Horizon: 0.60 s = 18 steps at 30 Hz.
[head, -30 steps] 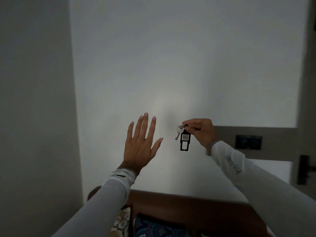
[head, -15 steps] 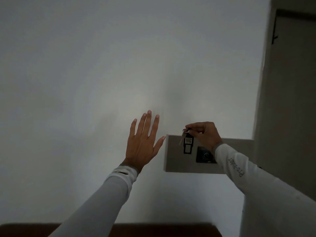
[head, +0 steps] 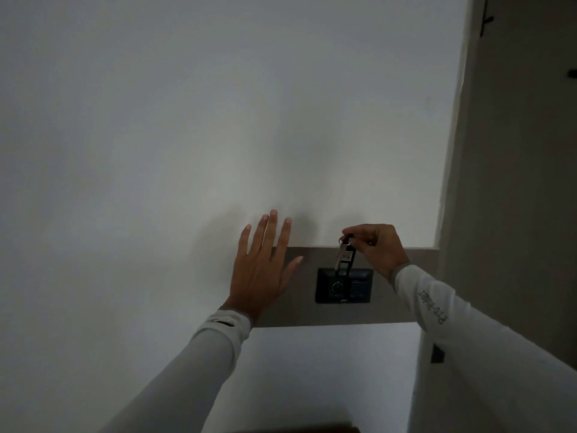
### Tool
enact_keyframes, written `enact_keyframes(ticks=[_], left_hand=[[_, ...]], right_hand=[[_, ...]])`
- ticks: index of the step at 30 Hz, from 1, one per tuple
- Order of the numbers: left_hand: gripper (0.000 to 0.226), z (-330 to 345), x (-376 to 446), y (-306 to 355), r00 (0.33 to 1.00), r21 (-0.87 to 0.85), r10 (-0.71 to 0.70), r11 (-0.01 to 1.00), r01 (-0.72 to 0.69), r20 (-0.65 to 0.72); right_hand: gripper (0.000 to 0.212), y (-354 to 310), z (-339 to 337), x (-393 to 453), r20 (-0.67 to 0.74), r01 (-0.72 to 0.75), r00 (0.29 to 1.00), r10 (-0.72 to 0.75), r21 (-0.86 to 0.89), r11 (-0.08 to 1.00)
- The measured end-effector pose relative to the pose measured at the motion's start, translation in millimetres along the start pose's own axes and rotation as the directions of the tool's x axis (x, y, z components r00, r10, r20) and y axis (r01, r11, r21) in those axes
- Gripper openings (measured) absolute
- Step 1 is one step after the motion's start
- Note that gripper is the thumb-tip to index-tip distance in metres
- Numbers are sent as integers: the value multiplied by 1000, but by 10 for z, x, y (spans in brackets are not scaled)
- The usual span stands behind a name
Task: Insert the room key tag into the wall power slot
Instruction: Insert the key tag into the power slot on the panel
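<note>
Dim white wall, lower centre: right hand (head: 376,245) pinches the hanging key tag (head: 344,256) over the dark power slot (head: 344,285), best lowered straight; left hand (head: 260,267) spread flat.

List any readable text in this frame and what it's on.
"Pro-..." on the right sleeve: only the start reads, the rest is blurred.
Key tag label: too small to read.
Dark wall panel: ring of dial marks and a small mark at the bottom edge, both illegible.
</note>
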State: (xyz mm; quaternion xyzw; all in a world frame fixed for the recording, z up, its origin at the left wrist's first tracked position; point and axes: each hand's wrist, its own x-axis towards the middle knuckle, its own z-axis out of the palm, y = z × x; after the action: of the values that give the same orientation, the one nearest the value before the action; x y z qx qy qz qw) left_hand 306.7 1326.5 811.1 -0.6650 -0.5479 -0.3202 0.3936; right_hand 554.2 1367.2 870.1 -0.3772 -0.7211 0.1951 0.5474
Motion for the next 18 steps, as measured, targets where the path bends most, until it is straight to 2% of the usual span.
enact_keyframes(ticks=[8, 12, 18], left_hand=[[72, 719, 235, 540, 1000, 37, -28, 999, 28, 9], [71, 1030, 282, 709, 999, 70, -34, 997, 32, 20], [71, 1333, 251, 647, 996, 137, -69, 989, 61, 51]], right_hand=[[20, 846, -284, 450, 47, 53, 998, -47, -115, 992], [21, 1240, -280, 549, 54, 37, 998, -33, -78, 996], [19, 1540, -180, 557, 68, 33, 997, -39, 87, 996]])
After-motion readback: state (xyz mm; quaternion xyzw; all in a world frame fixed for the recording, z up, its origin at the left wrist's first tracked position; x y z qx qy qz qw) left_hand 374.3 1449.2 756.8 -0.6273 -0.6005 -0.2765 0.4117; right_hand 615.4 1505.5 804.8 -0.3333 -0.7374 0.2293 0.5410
